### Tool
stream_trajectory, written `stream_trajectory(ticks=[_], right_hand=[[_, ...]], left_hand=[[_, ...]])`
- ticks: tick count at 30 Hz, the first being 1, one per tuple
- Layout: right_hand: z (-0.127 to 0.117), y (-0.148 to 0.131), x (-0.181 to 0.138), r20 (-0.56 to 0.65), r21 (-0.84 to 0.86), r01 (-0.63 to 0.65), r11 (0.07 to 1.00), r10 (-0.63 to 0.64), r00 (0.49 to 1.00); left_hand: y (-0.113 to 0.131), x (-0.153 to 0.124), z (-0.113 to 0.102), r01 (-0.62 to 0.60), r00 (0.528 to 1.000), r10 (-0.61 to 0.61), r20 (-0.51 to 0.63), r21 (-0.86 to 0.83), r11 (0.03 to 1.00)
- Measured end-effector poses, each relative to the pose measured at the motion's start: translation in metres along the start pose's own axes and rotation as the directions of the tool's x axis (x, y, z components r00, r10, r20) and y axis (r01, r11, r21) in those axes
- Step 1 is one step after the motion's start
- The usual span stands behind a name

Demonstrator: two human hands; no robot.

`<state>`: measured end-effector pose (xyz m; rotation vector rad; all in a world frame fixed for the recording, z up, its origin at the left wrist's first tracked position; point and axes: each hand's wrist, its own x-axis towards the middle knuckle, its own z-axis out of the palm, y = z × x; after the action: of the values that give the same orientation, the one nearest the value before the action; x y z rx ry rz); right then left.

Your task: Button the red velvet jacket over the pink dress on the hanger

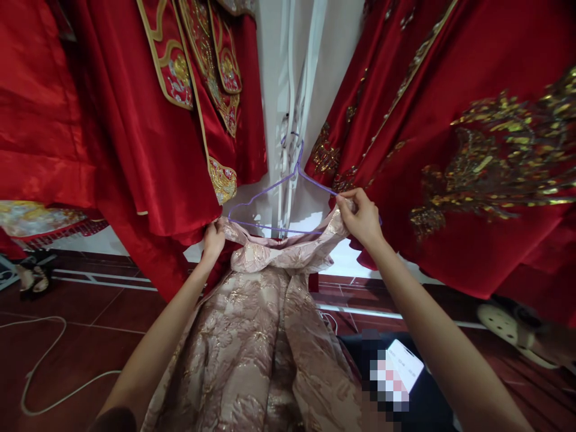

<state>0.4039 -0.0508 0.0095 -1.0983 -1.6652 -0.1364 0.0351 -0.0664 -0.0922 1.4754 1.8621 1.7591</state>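
Note:
A pink and gold brocade dress (252,312) hangs down in front of me, its neckline held wide between my two hands. My left hand (213,240) pinches the left shoulder of the dress, close to the hem of a red garment. On the other side, my right hand (360,216) grips the right shoulder between thumb and fingers. A thin purple hanger (270,186) is at the neckline, its hook up by a white metal rack post (283,198). Its right arm runs by my right fingers; whether they also hold it I cannot tell.
Red embroidered garments (175,150) hang at left, and red sequinned ones (450,132) at right. Below right, a lit phone (405,366) lies on something dark. A white cable (63,336) curls over the tiled floor. Dark shoes (38,279) stand left; a pale clog (499,321) is at right.

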Motion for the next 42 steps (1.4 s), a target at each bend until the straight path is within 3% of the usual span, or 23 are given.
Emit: stream_trajectory(ticks=[10,15,21,27,33,42], right_hand=[[-0.002,-0.002,0.001,0.027,0.015,-0.022,1.000,0.022,0.999],[-0.002,-0.004,0.000,0.015,0.018,-0.002,1.000,0.002,1.000],[0.000,-0.002,0.000,0.015,0.013,-0.006,1.000,0.006,1.000],[0.000,-0.002,0.000,0.014,0.019,-0.012,1.000,0.012,1.000],[-0.001,-0.003,0.000,0.024,0.014,-0.022,1.000,0.021,0.999],[-0.002,-0.004,0.000,0.030,0.017,-0.012,1.000,0.012,0.999]], left_hand=[[0.001,0.002,0.002,-0.015,0.999,0.015,0.041,-0.006,1.000],[0.000,-0.001,0.000,-0.029,1.000,0.029,0.002,0.014,0.999],[-0.006,0.002,0.000,-0.052,0.998,0.054,0.018,-0.085,0.995],[-0.001,0.012,0.010,0.083,0.996,-0.079,0.031,-0.175,0.981],[-0.003,0.008,0.009,0.119,0.993,-0.119,0.015,-0.155,0.981],[0.004,0.005,0.009,0.029,0.999,-0.035,-0.027,-0.206,0.978]])
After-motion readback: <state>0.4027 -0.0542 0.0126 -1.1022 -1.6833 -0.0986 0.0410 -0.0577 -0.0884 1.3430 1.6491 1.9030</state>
